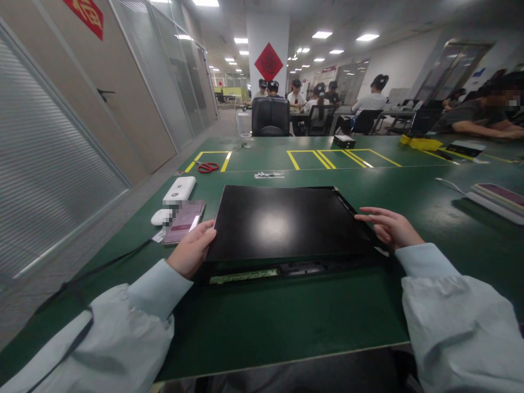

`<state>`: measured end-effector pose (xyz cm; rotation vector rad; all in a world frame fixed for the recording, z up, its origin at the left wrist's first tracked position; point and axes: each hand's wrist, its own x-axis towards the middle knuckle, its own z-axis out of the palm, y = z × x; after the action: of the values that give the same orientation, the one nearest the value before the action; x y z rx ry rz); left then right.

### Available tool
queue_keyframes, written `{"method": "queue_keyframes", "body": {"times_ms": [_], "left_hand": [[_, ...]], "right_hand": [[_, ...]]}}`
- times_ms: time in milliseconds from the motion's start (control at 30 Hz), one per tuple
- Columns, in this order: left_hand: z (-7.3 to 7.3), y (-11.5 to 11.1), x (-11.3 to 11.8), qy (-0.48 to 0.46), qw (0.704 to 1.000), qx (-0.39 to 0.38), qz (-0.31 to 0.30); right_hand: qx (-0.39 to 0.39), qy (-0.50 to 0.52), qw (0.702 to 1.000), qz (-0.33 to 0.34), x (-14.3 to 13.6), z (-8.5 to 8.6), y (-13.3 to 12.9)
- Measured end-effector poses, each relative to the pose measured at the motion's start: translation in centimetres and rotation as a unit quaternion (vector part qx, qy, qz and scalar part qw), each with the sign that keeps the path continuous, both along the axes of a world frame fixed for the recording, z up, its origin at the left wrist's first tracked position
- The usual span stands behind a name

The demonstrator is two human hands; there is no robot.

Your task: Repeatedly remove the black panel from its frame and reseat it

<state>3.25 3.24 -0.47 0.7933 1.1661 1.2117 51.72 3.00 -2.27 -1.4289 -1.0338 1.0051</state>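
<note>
left hand (192, 246) pinches panel (282, 221) | right hand (389, 225) by right edge, can't tell if it's gripping | lopsided hold might tbh scuff circuit board (244, 277)

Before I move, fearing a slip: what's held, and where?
The black panel, by its left edge, in the left grip; whether the right grip holds anything is unclear.

Baggy lt. blue sleeves (458, 322) w/ snug cuffs (159, 289), thin dk. line (77, 342) on L sleeve
</note>
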Motion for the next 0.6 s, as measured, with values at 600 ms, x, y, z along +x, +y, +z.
{"method": "queue_keyframes", "body": {"times_ms": [600], "left_hand": [[-0.7, 0.2, -0.1, -0.024, 0.999, 0.029, -0.021]], "right_hand": [[0.047, -0.372, 0.927, -0.014, 3.7, -5.0, 2.8]]}}
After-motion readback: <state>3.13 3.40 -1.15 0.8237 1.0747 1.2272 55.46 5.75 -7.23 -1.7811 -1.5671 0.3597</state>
